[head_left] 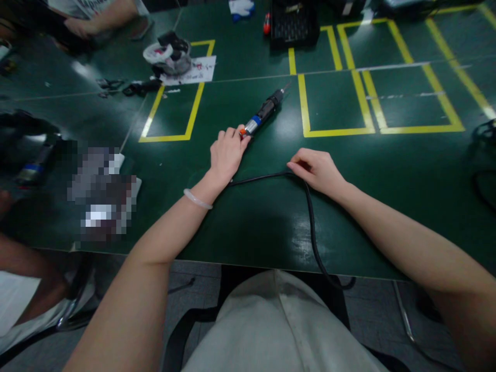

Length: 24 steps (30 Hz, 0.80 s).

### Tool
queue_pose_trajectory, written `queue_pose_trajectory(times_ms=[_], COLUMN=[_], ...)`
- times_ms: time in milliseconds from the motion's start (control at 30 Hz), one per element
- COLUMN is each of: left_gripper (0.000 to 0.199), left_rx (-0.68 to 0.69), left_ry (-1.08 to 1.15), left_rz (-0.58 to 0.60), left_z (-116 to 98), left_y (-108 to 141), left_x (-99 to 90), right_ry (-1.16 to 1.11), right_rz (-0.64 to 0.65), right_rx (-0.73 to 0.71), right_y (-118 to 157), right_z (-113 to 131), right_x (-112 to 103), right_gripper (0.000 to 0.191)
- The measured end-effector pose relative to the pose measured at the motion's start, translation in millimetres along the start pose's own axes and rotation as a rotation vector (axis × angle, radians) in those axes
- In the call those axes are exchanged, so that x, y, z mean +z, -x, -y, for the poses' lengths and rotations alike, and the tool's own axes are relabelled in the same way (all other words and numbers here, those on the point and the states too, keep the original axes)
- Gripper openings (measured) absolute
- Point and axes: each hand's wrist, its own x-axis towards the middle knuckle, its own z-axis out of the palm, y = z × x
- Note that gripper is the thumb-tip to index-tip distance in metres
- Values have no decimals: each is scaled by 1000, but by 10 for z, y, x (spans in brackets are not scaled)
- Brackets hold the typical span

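An electric screwdriver (265, 110) with a black body, a blue band and an orange end lies on the green table (256, 222), its thin bit pointing away to the upper right. My left hand (228, 153) is closed round its rear end. To the right, my right hand (318, 169) pinches a black cable (312, 222) between thumb and fingers. From my left wrist the cable runs to my right hand, then down over the table's front edge.
Yellow tape rectangles (337, 132) mark the table. A clear bag (176, 57) stands on a paper sheet at the upper left. At the back is a black tray (293, 26). Another person's forearm (112, 15) rests at the far left. More cables (484, 178) lie at the right edge.
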Motion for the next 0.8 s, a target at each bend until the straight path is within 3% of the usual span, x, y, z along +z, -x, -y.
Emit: queue_pose_trajectory(times_ms=[133,333,567,667,800], left_gripper=[42,44,42,55,76], left_rx=[120,269,389,397,401], left_ry=[-8,19,22,37,75], left_rz=[-8,61,87,111,127], left_z=[-253,-579,-713,-702,-671], left_y=[241,539,660,651,634], left_x=[-90,-224,-291,-322,-344], right_ry=[-39,-36,146,75,-377], right_rz=[-27,22,93,132,229], right_rx=[42,29,-39,91,424], right_y=[3,24,15,-14,-29], right_z=[50,115,250,285,289], right_x=[-3,18,-27,-38,-31], right_gripper=[12,28,12,12,29])
